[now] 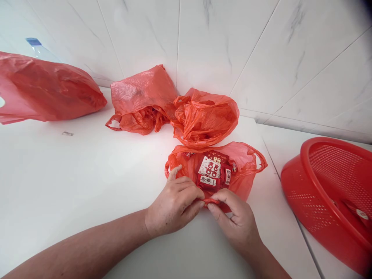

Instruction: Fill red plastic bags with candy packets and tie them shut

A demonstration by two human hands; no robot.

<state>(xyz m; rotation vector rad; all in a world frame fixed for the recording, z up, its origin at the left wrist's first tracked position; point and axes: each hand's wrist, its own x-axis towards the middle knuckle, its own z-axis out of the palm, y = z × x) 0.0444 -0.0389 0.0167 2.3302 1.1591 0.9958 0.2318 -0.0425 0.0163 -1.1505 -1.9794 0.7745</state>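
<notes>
A thin red plastic bag point(244, 182) lies open on the white table, its handle loops spread to left and right. Inside it are red packets point(208, 180) with white labels and dark characters. My left hand point(177, 201) pinches the bag's near edge between thumb and fingers, its little finger raised beside the left loop. Close by on the right, my right hand point(234, 217) pinches the same rolled edge with thumb and forefinger. The fingertips of both hands are a small gap apart.
Behind stand two more red plastic bags point(143, 91) point(213, 116), near a marbled wall. A large red bag point(52, 91) and a blue-capped bottle point(37, 46) are at the far left. At the right sits a red perforated basket point(302, 186). A small scrap point(67, 133) lies left.
</notes>
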